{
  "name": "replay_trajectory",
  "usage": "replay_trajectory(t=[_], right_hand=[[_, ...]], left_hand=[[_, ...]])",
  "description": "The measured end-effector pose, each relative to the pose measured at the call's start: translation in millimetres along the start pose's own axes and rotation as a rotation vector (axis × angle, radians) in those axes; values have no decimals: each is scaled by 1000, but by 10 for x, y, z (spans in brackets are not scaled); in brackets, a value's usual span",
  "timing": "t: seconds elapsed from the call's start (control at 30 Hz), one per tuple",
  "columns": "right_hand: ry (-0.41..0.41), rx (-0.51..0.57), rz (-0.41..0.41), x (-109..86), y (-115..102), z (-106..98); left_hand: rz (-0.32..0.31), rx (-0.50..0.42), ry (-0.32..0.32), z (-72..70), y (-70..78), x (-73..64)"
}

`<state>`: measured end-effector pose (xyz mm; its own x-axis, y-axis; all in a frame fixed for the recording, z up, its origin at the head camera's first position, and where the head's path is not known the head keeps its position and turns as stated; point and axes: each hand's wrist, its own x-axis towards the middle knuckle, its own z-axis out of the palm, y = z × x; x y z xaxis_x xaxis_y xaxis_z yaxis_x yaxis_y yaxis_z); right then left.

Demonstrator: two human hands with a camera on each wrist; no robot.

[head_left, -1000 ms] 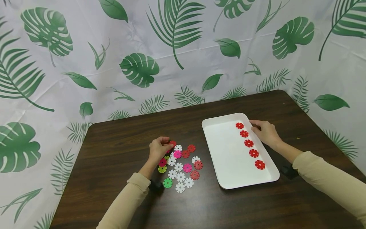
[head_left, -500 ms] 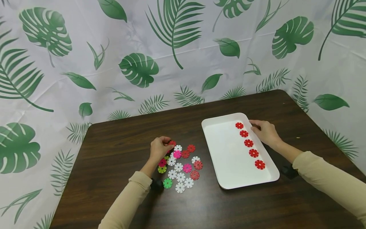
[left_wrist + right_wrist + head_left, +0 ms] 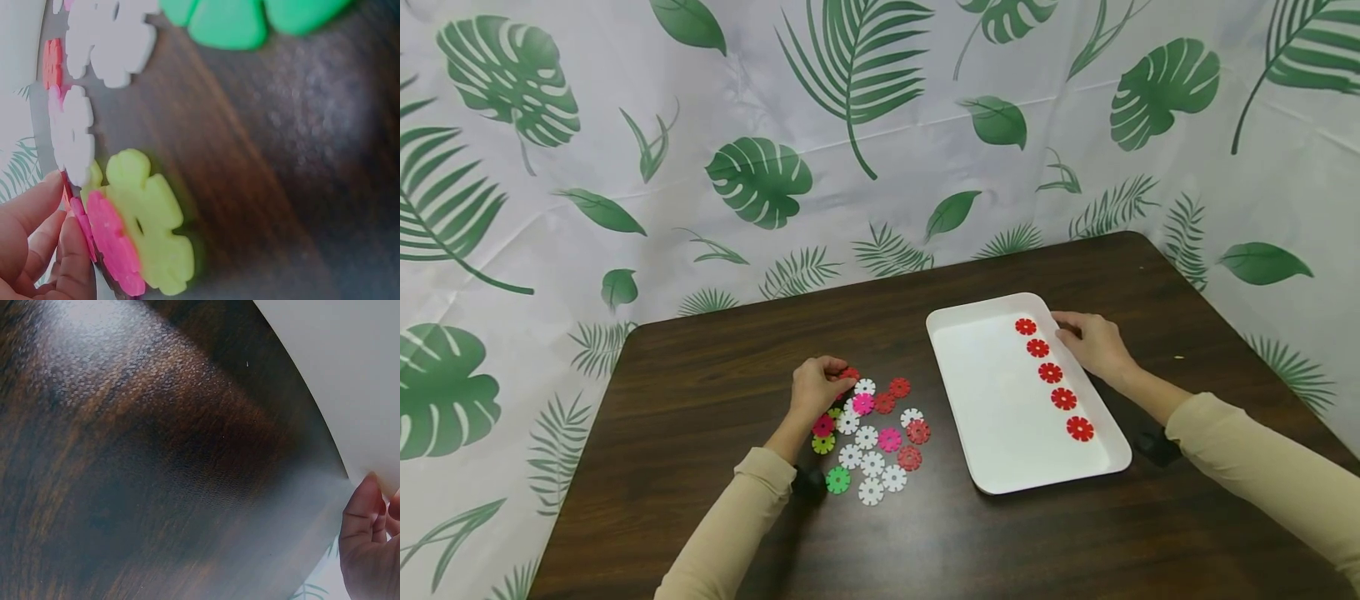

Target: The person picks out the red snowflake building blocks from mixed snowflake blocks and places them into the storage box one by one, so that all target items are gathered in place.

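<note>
Head view: the surface [image 3: 715, 383] runs back to a cloth [image 3: 850, 200] printed with green leaves. The tray [image 3: 992, 408], white and shallow, lies nearer the surface's right edge than its left. Five red discs [image 3: 1050, 372] lie flat in it, set apart in a row along its right side. The loose discs [image 3: 867, 437], mostly white, with pink and red ones among them, lie left of the tray, toward the surface's left edge. The green disc [image 3: 838, 480] is at the near left of this group; farther up, a pink disc [image 3: 823, 425] overlaps a yellow disc [image 3: 823, 443]. The left hand [image 3: 815, 387] is at the group's far left, its grip pinching a red disc [image 3: 850, 373]. The right hand [image 3: 1096, 346] grasps the tray's right rim, close to its far corner. Both sleeves are beige.

Left wrist view: thumb and fingers meet on the red disc, seen as a thin sliver. The pink disc leans over the yellow one just beside the fingers.

Right wrist view: the right grip holds the tray's wall between thumb and fingers, over the surface.
</note>
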<state>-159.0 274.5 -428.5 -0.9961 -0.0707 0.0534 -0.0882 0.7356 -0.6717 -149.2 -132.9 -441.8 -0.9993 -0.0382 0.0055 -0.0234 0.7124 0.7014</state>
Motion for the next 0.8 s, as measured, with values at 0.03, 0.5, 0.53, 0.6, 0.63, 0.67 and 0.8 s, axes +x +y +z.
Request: replay_trajectory(t=[0.03,0.5,0.53,0.6,0.63,0.67,0.8], right_hand=[[0,0,-1,2,0,1],[-5,7,3,4,3,6],[-4,6,1,4,2,6],[-3,5,-3,3,-1,3],[-3,5,-3,2,-3,1],[-2,5,-4,1,-4,0],[-1,3,-4,-3,-9,-5]], left_hand=[[1,1,0,-1,-1,0],[-1,9,6,1,-7,11],[-2,11,6,3,-8,12],[0,12,5,8,-5,10],[0,10,5,11,-3,9],[0,10,6,13,0,7],[2,15,21,28,8,-3]])
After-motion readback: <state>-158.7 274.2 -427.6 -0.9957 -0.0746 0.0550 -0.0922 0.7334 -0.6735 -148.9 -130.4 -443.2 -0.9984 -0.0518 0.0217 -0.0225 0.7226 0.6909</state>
